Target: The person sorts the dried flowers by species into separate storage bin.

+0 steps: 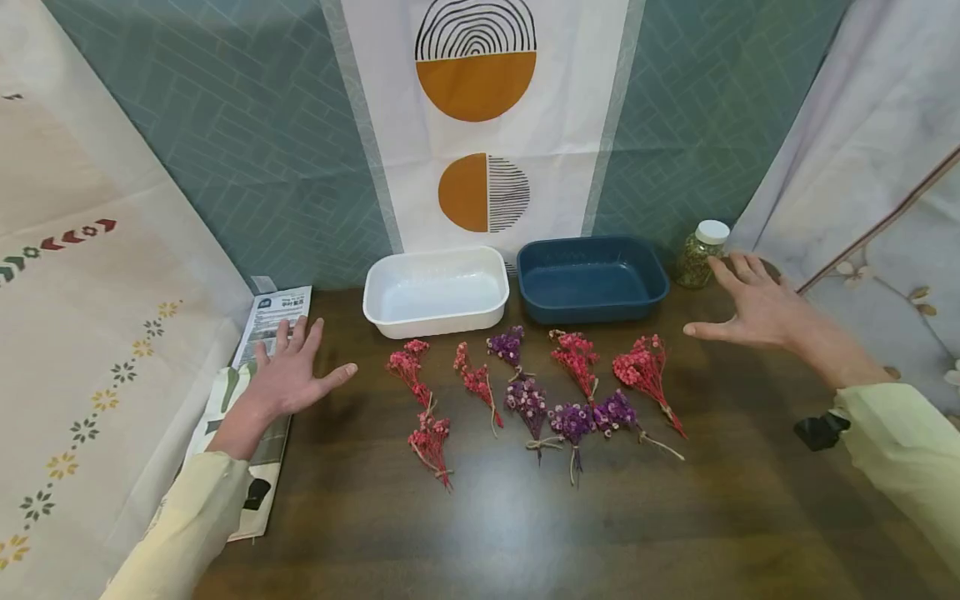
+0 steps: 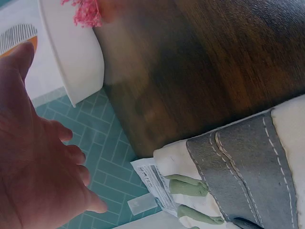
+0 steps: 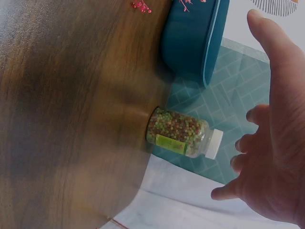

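Nine dried-flower bunches, five red bunches (image 1: 431, 444) and four purple bunches (image 1: 527, 402), lie across the middle of a dark wooden worktop (image 1: 495, 542), some with visible twine ties. Several of them overlap or appear to touch.

Along the far edge, behind the flowers, stand a white dish (image 1: 438, 321) and, just to its right, a blue dish (image 1: 592, 312), with a narrow gap between them. A jar (image 1: 696, 260) of small multicoloured grains, with a white lid, stands beside the blue dish, near the far right corner.

The person's left hand (image 1: 288, 375) is spread wide above the left side, fingers straight, well apart from the flowers. Under and beside it, a folded cloth (image 1: 270, 467) and a printed paper (image 1: 273, 312) run along the left edge to the far corner. The right hand (image 1: 765, 308), also spread wide, is held near the jar. Dark wood shows in a broad stretch from the bunches toward the near side, and on to the right.

Behind the worktop hangs a teal brick-patterned backdrop (image 1: 247, 142) with a white panel (image 1: 570, 108) of orange half-circles. Patterned pale curtains (image 1: 112, 333) flank both sides.
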`<state>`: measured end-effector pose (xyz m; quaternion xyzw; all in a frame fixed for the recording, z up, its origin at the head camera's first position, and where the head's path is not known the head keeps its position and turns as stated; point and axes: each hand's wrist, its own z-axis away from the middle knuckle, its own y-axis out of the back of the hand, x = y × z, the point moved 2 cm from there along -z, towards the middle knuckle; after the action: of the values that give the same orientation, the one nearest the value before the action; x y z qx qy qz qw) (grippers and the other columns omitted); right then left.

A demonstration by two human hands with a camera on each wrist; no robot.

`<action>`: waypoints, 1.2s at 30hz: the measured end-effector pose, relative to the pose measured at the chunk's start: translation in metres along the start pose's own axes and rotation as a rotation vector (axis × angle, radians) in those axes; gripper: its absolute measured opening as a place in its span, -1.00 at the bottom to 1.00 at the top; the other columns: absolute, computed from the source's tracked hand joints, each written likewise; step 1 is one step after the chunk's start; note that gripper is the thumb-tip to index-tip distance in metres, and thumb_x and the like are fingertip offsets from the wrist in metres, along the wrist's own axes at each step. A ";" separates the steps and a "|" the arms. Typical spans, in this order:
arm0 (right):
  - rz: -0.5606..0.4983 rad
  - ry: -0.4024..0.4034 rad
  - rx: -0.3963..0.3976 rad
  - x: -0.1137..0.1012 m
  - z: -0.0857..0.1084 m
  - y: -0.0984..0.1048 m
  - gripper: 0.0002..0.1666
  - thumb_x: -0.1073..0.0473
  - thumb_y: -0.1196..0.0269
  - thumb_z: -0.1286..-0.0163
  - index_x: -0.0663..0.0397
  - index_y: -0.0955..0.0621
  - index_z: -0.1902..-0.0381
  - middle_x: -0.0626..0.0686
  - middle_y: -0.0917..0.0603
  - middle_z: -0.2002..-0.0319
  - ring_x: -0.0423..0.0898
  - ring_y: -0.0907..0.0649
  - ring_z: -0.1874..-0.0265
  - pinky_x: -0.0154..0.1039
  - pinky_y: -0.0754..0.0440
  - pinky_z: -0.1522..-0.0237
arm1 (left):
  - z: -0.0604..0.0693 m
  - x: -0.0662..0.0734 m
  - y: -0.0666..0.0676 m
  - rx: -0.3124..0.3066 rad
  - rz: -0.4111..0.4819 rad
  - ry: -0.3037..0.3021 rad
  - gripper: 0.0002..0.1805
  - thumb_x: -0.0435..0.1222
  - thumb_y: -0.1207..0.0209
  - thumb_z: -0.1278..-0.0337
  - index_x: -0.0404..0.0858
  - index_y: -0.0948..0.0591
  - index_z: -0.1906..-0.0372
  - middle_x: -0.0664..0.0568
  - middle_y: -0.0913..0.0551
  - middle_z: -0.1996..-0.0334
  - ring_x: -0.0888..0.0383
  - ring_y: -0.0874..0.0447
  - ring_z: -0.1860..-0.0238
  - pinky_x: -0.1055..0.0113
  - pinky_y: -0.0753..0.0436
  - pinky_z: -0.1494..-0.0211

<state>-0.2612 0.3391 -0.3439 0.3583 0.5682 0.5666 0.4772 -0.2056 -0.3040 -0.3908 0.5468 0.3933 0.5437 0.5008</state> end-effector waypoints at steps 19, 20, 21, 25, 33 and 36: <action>-0.127 0.105 0.226 -0.038 0.004 -0.004 0.05 -0.17 -0.37 -0.30 0.46 -0.25 -0.42 0.51 -0.61 0.00 0.41 -0.66 0.14 0.30 -0.56 0.11 | -0.008 -0.001 0.006 0.251 0.318 -0.047 -0.29 -0.03 -0.10 -0.42 -0.54 -0.33 -0.36 -0.43 -0.60 -0.07 -0.31 -0.62 -0.06 -0.20 -0.56 -0.06; -0.155 0.121 0.240 -0.043 0.004 -0.006 -0.01 -0.13 -0.37 -0.31 0.45 -0.28 -0.40 0.47 -0.64 0.02 0.38 -0.68 0.16 0.28 -0.58 0.13 | -0.011 0.000 0.005 0.258 0.349 -0.056 -0.32 -0.05 -0.12 -0.42 -0.52 -0.36 -0.35 -0.40 -0.63 -0.05 -0.28 -0.63 -0.05 -0.17 -0.56 -0.06; -0.188 0.136 0.250 -0.049 0.004 -0.008 -0.05 -0.10 -0.37 -0.32 0.44 -0.30 -0.39 0.44 -0.65 0.02 0.35 -0.69 0.15 0.26 -0.60 0.14 | -0.014 0.001 0.005 0.257 0.377 -0.062 -0.32 -0.05 -0.14 -0.40 -0.49 -0.37 -0.35 -0.39 -0.63 -0.05 -0.27 -0.63 -0.06 -0.17 -0.55 -0.07; -0.289 0.189 0.255 -0.073 0.007 -0.015 -0.15 -0.03 -0.35 -0.37 0.40 -0.33 -0.40 0.37 -0.67 0.01 0.27 -0.71 0.14 0.18 -0.65 0.20 | -0.035 0.011 0.002 0.198 0.472 -0.068 -0.23 -0.02 -0.21 -0.35 -0.39 -0.29 -0.45 -0.37 -0.47 -0.26 -0.27 -0.45 -0.26 -0.20 -0.43 -0.22; -0.423 0.302 0.190 -0.126 0.007 -0.030 -0.15 0.07 -0.42 -0.31 0.35 -0.35 -0.40 0.29 -0.62 -0.09 0.18 -0.68 0.04 0.04 -0.69 0.17 | -0.070 0.024 -0.003 0.140 0.442 -0.084 -0.08 -0.02 -0.28 -0.25 -0.38 -0.17 -0.52 -0.34 -0.17 -0.48 -0.30 -0.09 -0.46 -0.24 -0.18 -0.39; -0.457 0.341 0.164 -0.146 0.007 -0.036 -0.13 0.07 -0.44 -0.29 0.35 -0.34 -0.40 0.29 -0.60 -0.12 0.17 -0.67 0.01 0.02 -0.70 0.17 | -0.078 0.026 -0.005 0.134 0.417 -0.069 -0.05 0.04 -0.26 -0.25 -0.39 -0.14 -0.53 -0.34 -0.15 -0.48 -0.29 -0.09 -0.47 -0.25 -0.16 -0.40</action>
<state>-0.2076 0.1993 -0.3590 0.1580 0.7501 0.4485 0.4596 -0.2795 -0.2684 -0.3982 0.6664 0.2895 0.5894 0.3531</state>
